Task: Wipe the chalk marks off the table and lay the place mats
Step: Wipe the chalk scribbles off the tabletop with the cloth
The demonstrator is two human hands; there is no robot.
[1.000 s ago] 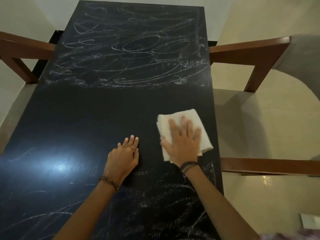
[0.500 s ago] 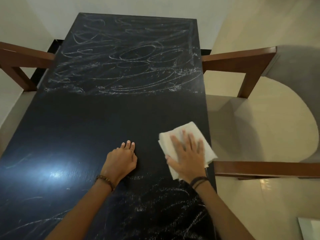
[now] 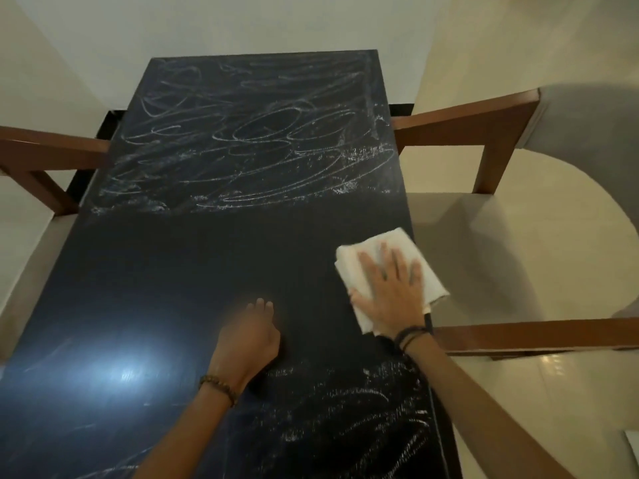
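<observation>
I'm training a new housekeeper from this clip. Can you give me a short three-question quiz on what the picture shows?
1. True or false: the right hand lies flat on the white cloth.
2. Where is the cloth? A) middle of the table B) at the table's right edge C) on a chair
3. Fill in: the left hand rests on the black table and holds ____.

Key:
1. True.
2. B; one corner overhangs the edge.
3. Nothing. Chalk marks still cover the far end, more show near the person, and no place mats are in view.
</observation>
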